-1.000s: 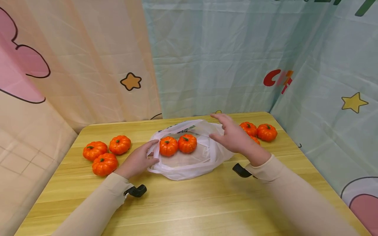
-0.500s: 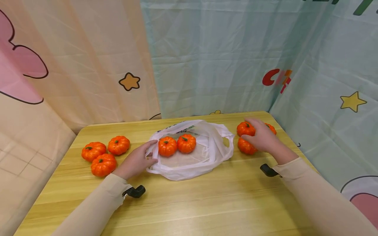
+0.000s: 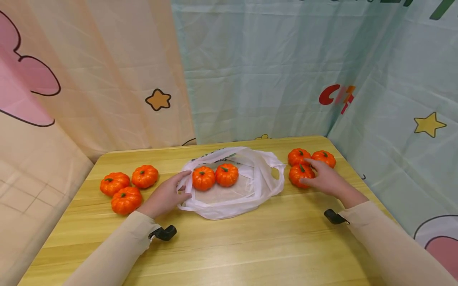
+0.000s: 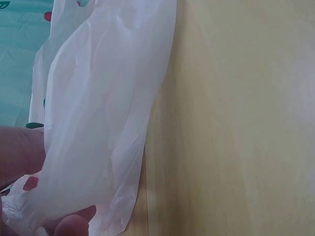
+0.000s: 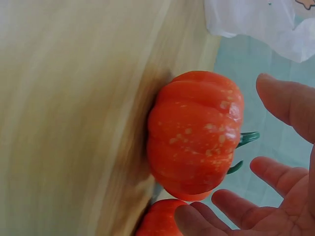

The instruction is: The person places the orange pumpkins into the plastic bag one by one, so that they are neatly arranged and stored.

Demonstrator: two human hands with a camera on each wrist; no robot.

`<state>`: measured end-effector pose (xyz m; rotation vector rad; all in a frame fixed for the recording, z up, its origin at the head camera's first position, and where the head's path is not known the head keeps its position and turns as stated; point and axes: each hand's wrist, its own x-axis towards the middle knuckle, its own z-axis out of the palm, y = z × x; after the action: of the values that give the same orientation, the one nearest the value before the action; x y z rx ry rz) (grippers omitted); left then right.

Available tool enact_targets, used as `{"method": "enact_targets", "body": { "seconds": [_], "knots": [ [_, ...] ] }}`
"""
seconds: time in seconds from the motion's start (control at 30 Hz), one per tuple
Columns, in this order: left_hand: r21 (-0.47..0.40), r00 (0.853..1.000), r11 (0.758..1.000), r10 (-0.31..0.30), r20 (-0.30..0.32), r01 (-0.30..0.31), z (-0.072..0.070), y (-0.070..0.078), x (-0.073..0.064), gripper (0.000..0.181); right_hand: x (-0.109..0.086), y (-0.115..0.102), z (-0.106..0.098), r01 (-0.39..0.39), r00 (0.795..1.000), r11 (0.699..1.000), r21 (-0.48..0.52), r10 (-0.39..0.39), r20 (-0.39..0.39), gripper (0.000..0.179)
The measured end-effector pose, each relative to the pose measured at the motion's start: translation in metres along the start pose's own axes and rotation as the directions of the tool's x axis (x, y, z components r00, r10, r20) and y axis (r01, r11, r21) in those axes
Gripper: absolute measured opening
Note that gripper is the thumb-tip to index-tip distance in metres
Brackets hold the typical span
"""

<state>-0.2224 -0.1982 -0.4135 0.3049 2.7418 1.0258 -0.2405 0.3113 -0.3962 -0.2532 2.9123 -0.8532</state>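
A white plastic bag (image 3: 264,178) lies with its mouth spread, and two small orange pumpkins (image 3: 204,178) sit inside, side by side. My left hand (image 3: 165,195) holds the bag's left edge; in the left wrist view the plastic (image 4: 98,123) passes between thumb and fingers, partly hiding the fingers. At the right stands a group of three pumpkins. My right hand (image 3: 327,178) is at the front one (image 3: 301,176), thumb and fingers spread around its right side. The right wrist view shows this pumpkin (image 5: 197,130) with a green stem and a gap to the thumb.
Behind the front right pumpkin stand two others (image 3: 299,157). Three more pumpkins (image 3: 127,200) stand at the left, beside the left forearm. All rest on a wooden table (image 3: 229,250), with printed cloth curtains (image 3: 257,79) behind and at the sides.
My right hand has moved from above the bag's right side rightward to the right pumpkins, then slightly back toward me around the front one. The left hand has stayed at the bag's edge.
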Motion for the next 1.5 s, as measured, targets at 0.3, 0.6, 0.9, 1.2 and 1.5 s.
{"method": "enact_targets", "body": {
  "seconds": [0.3,0.6,0.9,1.2,1.5],
  "knots": [
    [0.011,1.000,1.000,0.006,-0.001,-0.006,-0.001,0.001,0.000,0.078,-0.003,0.006,0.005,0.008,1.000,1.000,0.023,-0.009,0.018,0.088],
    [0.007,1.000,1.000,-0.008,0.005,0.008,-0.002,0.004,-0.001,0.079,-0.004,0.010,0.012,0.015,1.000,0.999,0.029,-0.015,0.011,0.082],
    [0.020,1.000,1.000,-0.007,0.002,0.007,-0.001,0.003,0.000,0.078,-0.002,0.014,0.018,-0.001,1.000,1.000,0.022,0.001,-0.026,0.076],
    [0.027,1.000,1.000,-0.004,0.002,0.004,-0.001,0.004,-0.001,0.078,-0.002,0.013,0.019,-0.032,0.998,0.999,0.017,0.033,-0.045,0.071],
    [0.027,1.000,1.000,-0.006,0.004,0.006,0.000,0.004,-0.002,0.077,-0.004,0.009,0.018,-0.028,0.999,0.999,0.022,0.029,-0.046,0.073]
  ]
}}
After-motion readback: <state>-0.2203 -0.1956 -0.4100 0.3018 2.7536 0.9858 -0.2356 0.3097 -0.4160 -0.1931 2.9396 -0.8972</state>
